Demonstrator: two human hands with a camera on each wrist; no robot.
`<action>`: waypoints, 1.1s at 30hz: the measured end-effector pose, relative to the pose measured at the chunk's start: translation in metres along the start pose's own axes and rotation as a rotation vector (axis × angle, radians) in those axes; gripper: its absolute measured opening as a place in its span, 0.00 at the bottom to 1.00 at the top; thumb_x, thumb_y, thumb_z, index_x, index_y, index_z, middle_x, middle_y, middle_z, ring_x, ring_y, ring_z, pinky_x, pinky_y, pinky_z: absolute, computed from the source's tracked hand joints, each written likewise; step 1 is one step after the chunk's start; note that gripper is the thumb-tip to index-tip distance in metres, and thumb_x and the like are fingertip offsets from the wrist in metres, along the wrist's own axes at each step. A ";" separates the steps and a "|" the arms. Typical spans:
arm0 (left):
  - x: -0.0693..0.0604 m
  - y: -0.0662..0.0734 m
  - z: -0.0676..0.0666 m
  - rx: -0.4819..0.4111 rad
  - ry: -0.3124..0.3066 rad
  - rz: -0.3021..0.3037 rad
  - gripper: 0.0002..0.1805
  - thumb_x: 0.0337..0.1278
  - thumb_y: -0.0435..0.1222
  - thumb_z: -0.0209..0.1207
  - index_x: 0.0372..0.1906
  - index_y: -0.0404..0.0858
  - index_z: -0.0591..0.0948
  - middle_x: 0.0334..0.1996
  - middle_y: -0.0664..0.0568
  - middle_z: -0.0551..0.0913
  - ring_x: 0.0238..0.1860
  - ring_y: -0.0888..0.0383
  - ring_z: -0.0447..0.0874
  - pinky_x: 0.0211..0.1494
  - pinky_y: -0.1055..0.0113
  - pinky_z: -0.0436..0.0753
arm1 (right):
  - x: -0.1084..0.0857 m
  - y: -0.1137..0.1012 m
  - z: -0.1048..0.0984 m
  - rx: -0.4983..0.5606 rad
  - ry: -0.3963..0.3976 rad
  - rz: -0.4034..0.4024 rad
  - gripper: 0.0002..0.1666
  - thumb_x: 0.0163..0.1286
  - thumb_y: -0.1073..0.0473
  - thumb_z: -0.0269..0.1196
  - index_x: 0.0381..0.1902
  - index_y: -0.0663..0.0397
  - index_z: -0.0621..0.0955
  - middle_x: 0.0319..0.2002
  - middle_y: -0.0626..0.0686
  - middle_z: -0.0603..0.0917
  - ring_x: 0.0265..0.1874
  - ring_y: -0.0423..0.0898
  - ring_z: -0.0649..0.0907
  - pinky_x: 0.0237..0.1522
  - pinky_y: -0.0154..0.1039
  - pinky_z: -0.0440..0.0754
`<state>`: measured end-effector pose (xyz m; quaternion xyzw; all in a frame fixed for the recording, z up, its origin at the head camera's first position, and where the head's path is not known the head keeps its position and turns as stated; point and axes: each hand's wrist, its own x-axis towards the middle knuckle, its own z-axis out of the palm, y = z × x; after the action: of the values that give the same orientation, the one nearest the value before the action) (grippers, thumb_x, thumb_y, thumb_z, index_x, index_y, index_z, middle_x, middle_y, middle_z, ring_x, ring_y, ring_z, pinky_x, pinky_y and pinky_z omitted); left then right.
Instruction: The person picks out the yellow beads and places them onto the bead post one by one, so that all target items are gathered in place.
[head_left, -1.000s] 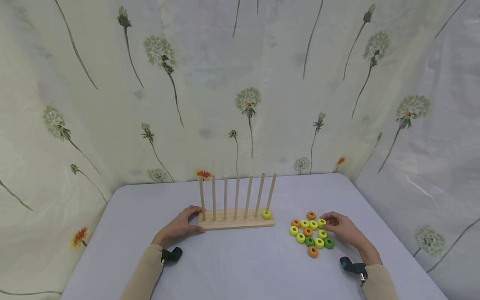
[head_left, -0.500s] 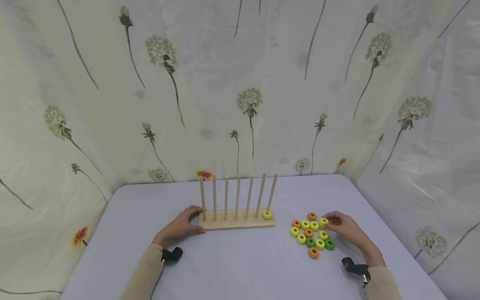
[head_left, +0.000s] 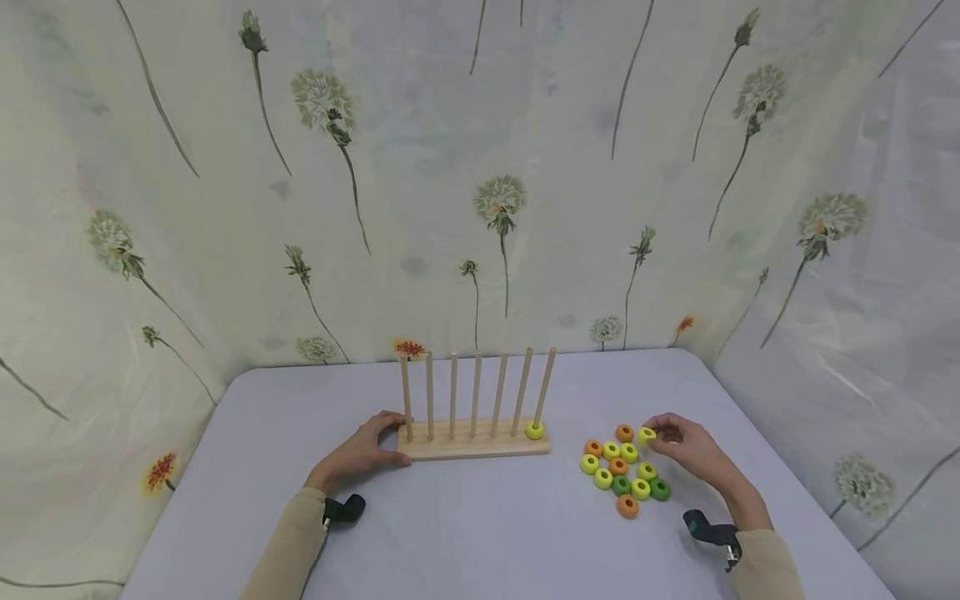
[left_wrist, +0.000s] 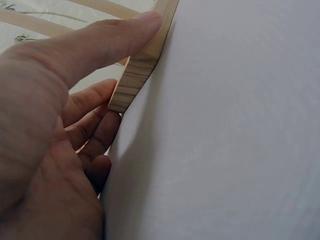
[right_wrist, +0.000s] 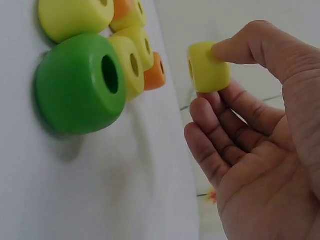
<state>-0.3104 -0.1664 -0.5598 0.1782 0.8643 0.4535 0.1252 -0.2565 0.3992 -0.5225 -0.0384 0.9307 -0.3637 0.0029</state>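
A wooden peg rack (head_left: 480, 451) with several upright pegs stands in the middle of the table. My left hand (head_left: 362, 452) grips the left end of its base, thumb along the front and fingers behind, as the left wrist view (left_wrist: 132, 85) also shows. One yellow bead (head_left: 534, 431) sits at the bottom of the rightmost peg. Between thumb and fingers, my right hand (head_left: 692, 450) pinches another yellow bead (right_wrist: 210, 67), raised off the table with its hole showing. Loose beads lie just left of that hand, among them a green bead (right_wrist: 82, 85) and an orange bead (head_left: 627, 506).
The loose beads, yellow, orange and green, form a close cluster right of the rack on the white tablecloth (head_left: 480, 525). Behind the table hangs a curtain (head_left: 420, 208) printed with dandelions. Each wrist carries a small black camera (head_left: 343, 509).
My right hand has lifted the yellow bead from the upper right of the cluster, raising it slightly. The left hand and the rack stay in place.
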 end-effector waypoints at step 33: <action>0.000 0.000 0.001 0.005 0.006 -0.010 0.42 0.40 0.51 0.74 0.64 0.46 0.72 0.68 0.51 0.66 0.74 0.46 0.55 0.75 0.43 0.53 | 0.021 -0.075 -0.011 -0.014 0.068 -0.113 0.20 0.66 0.50 0.64 0.51 0.55 0.76 0.46 0.54 0.81 0.49 0.53 0.79 0.52 0.51 0.79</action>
<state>-0.3105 -0.1660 -0.5606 0.1729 0.8666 0.4513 0.1244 -0.2731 0.3501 -0.4631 -0.0787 0.9291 -0.3580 -0.0495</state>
